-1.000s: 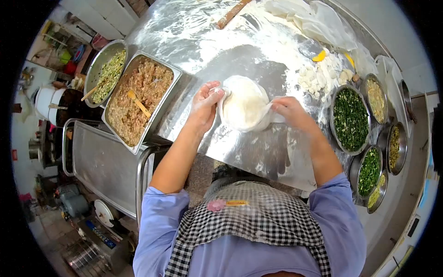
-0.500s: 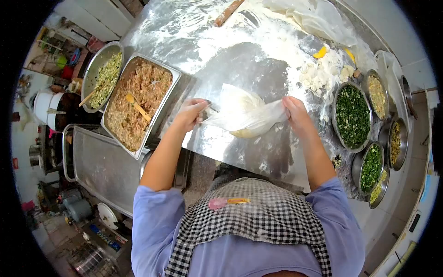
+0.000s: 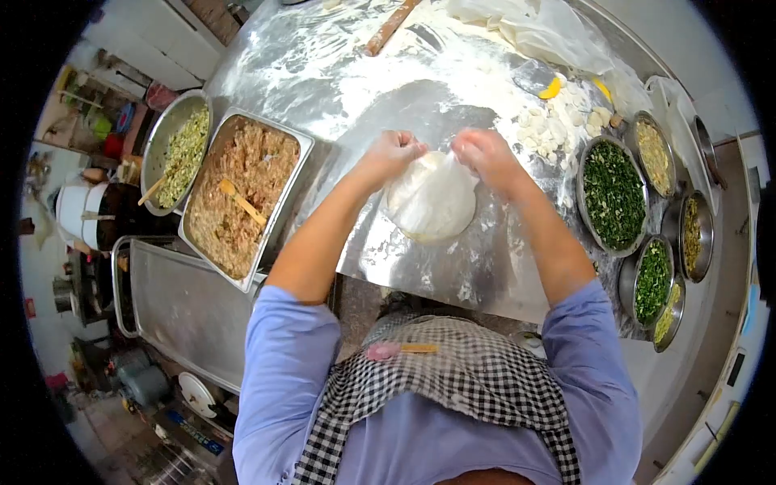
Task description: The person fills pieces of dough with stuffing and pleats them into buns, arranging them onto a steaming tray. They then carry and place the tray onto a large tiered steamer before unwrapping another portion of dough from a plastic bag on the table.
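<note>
A thin translucent plastic bag [image 3: 432,198] lies over or around a pale rounded lump, which looks like dough, on the metal worktop in front of me. Whether the lump is inside the bag or just beneath it, I cannot tell. My left hand [image 3: 394,155] pinches the bag's far edge on the left. At the right side of that edge, my right hand [image 3: 487,158] is closed on the plastic too, its fingers slightly blurred. The two hands are a short way apart, beyond the lump.
A floury metal worktop [image 3: 356,113] bears a rolling pin [image 3: 392,28] and small dough pieces [image 3: 546,133]. Left are a tray of meat filling [image 3: 234,190] and a bowl of chopped vegetables [image 3: 184,149]. Right stand several bowls, including chopped greens [image 3: 614,194]. Crumpled plastic [image 3: 550,36] lies far right.
Both hands have moved away from my body and closer together. The bag, stretched sideways between them before, now hangs down over the pale lump.
</note>
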A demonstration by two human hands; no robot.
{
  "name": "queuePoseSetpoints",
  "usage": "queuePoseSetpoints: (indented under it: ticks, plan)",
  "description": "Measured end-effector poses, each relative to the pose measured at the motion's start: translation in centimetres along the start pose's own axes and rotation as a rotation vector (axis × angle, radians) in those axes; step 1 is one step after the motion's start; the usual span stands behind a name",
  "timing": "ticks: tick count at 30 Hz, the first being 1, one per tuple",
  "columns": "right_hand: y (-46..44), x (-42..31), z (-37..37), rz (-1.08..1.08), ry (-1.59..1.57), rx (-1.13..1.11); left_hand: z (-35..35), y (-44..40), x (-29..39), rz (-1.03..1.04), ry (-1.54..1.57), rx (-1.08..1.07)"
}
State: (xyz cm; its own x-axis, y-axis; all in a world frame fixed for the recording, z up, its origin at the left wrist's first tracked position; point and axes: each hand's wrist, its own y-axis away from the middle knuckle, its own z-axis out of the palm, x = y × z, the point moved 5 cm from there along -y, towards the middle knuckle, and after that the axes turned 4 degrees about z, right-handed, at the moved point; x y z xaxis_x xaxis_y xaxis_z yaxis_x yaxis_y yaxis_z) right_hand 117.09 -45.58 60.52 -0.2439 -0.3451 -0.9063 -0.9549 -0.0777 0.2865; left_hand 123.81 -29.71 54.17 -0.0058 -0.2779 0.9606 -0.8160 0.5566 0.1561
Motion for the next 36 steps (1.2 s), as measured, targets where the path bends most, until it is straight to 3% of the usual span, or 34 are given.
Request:
queuePoseSetpoints:
  ticks: [4, 5, 8, 12, 15, 18, 19, 22, 23, 26, 27, 31, 34, 36]
  plan:
    - [3.9, -5.1, 0.0, -0.455, 0.662, -0.129, 0.2, 4.4, 8.0, 0.178, -0.275, -0.239]
    - [4.4, -5.7, 0.3, -0.469, 0.740, -0.146, 0.8, 3.9, 7.7, 0.012, -0.379, -0.338]
    - [4.4, -10.1, 0.1, -0.410, 0.874, -0.107, 0.3, 2.3, 7.4, 0.468, -0.588, -0.174]
    - [-1.8, -13.0, -4.5, -0.553, 0.892, 0.243, -3.3, -2.2, 8.7, 0.313, -0.459, 0.158]
    - [-5.1, -13.1, -7.2, -0.402, 0.775, 0.326, -6.3, -4.1, 9.6, 0.299, -0.456, 0.306]
    - [-3.9, -14.7, -6.7, -0.696, 0.749, 0.423, -6.6, -3.9, 9.8, 0.309, -0.430, 0.327]
    - [-3.4, -15.0, -6.3, -0.626, 0.724, 0.367, -6.1, -4.3, 9.2, 0.390, -0.410, 0.244]
    - [-3.1, -15.3, -4.7, -0.668, 0.762, 0.362, -3.1, -3.2, 10.3, 0.494, -0.768, 0.130]
    - [-2.6, -16.2, -4.5, -0.664, 0.861, 0.302, -2.4, -3.9, 10.3, 0.369, -0.963, 0.018]
    - [-0.1, -19.1, -5.6, -0.709, 0.941, 0.415, -2.9, -2.5, 14.1, 0.295, -0.837, 0.170]
    - [0.7, -19.9, -6.8, -0.640, 0.762, 0.334, -3.3, -0.4, 16.1, 0.807, -1.009, 0.353]
    - [1.0, -22.5, -8.8, -0.804, 0.635, 0.407, -4.0, -0.6, 18.4, 0.887, -0.688, 0.290]
    - [2.6, -25.4, -7.9, -0.893, 0.718, 0.435, -3.4, -1.3, 19.3, 0.315, -0.163, -0.038]
    - [-1.6, -23.7, -8.8, -0.887, 0.754, 0.419, -3.2, -3.1, 17.4, 0.313, -0.177, -0.044]
